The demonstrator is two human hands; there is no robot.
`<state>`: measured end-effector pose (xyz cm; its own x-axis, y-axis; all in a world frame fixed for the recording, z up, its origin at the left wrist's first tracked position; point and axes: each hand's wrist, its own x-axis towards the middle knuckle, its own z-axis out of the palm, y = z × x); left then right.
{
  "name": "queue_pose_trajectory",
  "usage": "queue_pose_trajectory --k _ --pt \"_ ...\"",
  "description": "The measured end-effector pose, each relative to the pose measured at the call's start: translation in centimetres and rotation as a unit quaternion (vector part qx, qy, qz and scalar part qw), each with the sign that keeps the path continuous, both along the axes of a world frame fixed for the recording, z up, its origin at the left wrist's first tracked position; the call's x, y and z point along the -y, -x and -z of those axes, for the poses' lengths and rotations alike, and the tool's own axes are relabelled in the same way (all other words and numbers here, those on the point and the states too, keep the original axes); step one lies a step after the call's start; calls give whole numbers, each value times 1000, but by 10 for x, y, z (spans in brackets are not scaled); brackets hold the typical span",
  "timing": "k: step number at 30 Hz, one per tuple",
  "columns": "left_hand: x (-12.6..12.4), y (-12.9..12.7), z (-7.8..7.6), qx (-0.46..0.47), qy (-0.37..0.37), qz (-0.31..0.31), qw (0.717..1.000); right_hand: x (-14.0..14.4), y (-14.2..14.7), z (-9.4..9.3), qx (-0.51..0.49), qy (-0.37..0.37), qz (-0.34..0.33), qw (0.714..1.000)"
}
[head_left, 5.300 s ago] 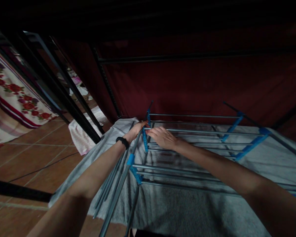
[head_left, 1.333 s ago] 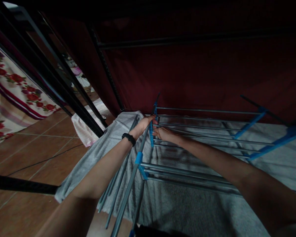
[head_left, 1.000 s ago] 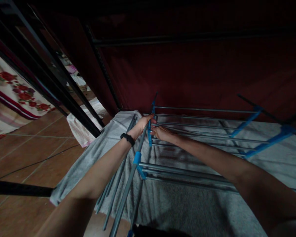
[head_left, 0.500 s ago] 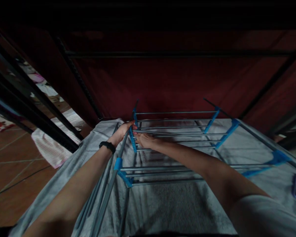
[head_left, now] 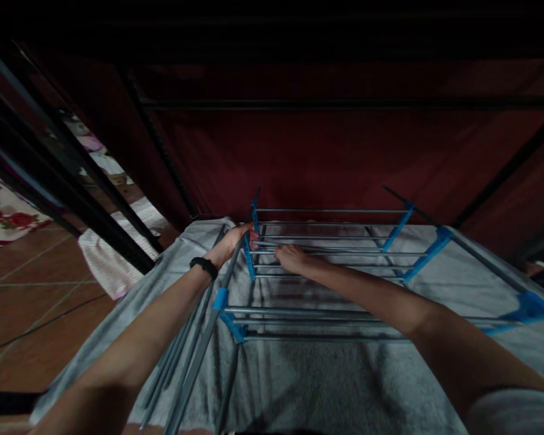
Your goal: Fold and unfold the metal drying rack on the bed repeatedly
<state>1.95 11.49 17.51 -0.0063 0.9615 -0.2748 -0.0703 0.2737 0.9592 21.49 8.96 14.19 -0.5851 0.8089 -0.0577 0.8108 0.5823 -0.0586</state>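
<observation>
1. Left hand (head_left: 234,240): fingers curled round the blue bracket (head_left: 249,261) at the left end of the rack (head_left: 308,312).
2. Right hand (head_left: 294,258): fingers together over a grey rod (head_left: 344,249); cannot tell whether pinching.
3. Rack lies on grey cloth (head_left: 317,380); bracket markings too small to read.

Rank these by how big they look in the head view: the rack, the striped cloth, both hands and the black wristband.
1. Rack
2. Striped cloth, partly hidden
3. Left hand and right hand: too alike to rank
4. Black wristband
</observation>
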Motion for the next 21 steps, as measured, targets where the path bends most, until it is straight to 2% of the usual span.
queue_pose_trajectory --k 7,13,17,21 --pt "-3 -2 4 4 -9 2 1000 -5 -3 5 -15 12 -12 1000" --pt "-1 -2 2 -2 -8 0 1000 -5 -2 2 -18 11 -10 1000" --pt "2 1 -1 -8 -18 13 1000 6 3 -2 -21 -13 3 1000" --pt "-5 6 4 -6 -20 28 999 14 -4 -10 -33 -54 19 998"
